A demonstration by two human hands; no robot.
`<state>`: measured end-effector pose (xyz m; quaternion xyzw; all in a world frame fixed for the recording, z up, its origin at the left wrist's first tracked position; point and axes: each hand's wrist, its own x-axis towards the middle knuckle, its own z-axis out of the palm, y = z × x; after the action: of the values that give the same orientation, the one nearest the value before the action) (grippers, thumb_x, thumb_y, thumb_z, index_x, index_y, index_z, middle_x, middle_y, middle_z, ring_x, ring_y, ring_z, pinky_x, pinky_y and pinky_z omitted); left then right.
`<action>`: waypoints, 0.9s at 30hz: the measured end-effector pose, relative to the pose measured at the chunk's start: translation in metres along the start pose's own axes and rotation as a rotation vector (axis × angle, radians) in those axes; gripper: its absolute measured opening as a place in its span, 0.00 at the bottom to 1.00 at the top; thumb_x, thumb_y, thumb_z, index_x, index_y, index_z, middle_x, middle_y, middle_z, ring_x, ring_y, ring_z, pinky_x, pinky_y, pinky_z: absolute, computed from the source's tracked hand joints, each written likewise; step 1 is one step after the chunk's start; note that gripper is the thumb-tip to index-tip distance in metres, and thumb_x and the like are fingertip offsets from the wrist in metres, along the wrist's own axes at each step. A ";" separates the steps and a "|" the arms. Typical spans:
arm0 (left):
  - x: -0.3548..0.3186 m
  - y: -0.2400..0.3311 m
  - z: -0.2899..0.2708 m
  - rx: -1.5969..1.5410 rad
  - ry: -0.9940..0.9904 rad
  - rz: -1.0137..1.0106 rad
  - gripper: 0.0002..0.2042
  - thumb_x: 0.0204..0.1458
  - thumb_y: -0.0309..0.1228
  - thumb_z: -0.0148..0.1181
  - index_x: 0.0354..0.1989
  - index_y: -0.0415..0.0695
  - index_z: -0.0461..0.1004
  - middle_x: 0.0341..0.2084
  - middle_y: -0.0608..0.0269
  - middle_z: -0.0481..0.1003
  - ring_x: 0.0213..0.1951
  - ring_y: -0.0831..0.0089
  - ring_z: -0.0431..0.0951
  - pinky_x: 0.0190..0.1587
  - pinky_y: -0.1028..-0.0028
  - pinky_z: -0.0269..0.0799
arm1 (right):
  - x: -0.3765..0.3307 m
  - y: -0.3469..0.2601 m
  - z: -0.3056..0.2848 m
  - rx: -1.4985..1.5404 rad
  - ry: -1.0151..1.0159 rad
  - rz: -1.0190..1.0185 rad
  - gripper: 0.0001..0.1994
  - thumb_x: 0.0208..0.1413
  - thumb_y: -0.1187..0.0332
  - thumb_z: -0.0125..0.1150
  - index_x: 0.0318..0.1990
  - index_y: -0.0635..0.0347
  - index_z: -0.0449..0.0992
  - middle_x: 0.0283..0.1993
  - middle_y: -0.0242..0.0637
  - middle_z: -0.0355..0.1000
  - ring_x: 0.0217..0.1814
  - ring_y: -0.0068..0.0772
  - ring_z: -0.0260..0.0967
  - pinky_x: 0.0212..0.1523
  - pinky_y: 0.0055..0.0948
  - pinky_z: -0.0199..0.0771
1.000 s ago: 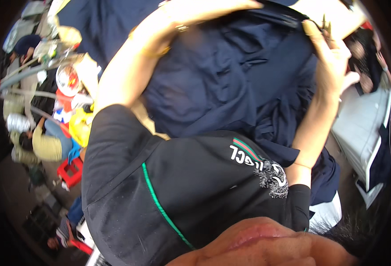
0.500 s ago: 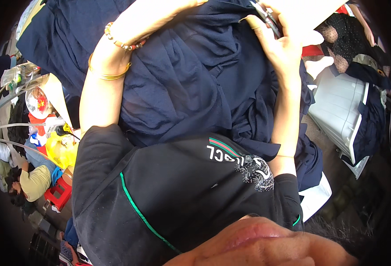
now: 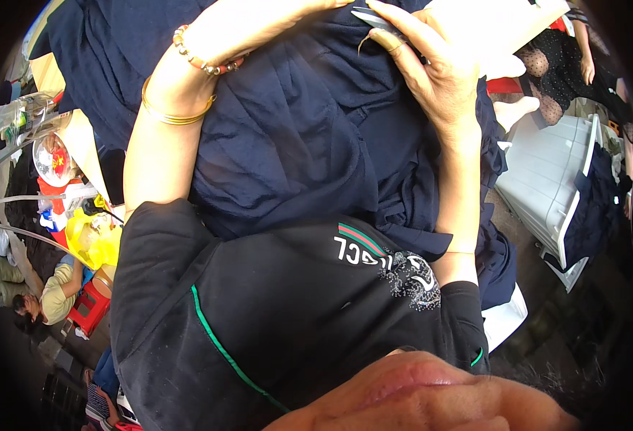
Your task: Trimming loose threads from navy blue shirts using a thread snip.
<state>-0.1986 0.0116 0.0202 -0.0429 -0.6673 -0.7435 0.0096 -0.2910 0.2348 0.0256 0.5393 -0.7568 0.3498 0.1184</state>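
Dark navy cloth [image 3: 280,129] lies in loose folds across my lap and the surface before me. My right hand [image 3: 438,68] is closed on small thread snips [image 3: 372,19], whose pale blades show between thumb and forefinger. The blades lie over the cloth, pointing left toward my other hand. A yellowish wrap covers part of the right thumb, and a thin thread-like strand curls beside it. My left hand [image 3: 309,6] reaches over the cloth at the upper edge, near the blade tips. Most of its fingers are cut off by the frame, so its grip is hidden.
Right of me stands a grey plastic crate [image 3: 546,172] with dark cloth at its side. A person in dotted black clothing [image 3: 564,68] is beyond it. At left are a yellow plastic bag [image 3: 94,241], a red stool [image 3: 90,309] and another person [image 3: 58,294].
My right hand has moved left, and the snips' blades now point left toward my left hand instead of up. My left hand has shifted slightly right along the upper edge.
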 end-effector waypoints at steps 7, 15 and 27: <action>-0.007 0.023 0.012 0.372 0.031 0.092 0.07 0.64 0.26 0.56 0.42 0.35 0.78 0.33 0.59 0.80 0.39 0.75 0.78 0.46 0.77 0.72 | -0.001 -0.001 0.014 0.477 0.049 0.262 0.14 0.58 0.73 0.71 0.51 0.63 0.81 0.34 0.31 0.77 0.31 0.22 0.70 0.33 0.24 0.70; -0.020 0.060 0.024 0.788 0.097 -0.057 0.08 0.60 0.25 0.58 0.44 0.37 0.75 0.33 0.51 0.79 0.36 0.62 0.81 0.43 0.70 0.75 | -0.025 0.076 0.020 0.709 -0.296 0.437 0.13 0.60 0.68 0.68 0.50 0.61 0.81 0.45 0.28 0.79 0.48 0.19 0.73 0.53 0.22 0.72; -0.024 0.056 0.022 1.285 0.240 0.145 0.16 0.47 0.28 0.73 0.45 0.40 0.80 0.36 0.54 0.81 0.42 0.57 0.81 0.51 0.64 0.76 | 0.016 0.049 0.008 0.882 0.302 0.673 0.06 0.59 0.69 0.71 0.33 0.56 0.78 0.29 0.21 0.70 0.31 0.13 0.61 0.33 0.18 0.59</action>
<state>-0.1697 0.0266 0.0759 0.0096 -0.9682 -0.1940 0.1576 -0.3398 0.2263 0.0095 0.2110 -0.6440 0.7240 -0.1288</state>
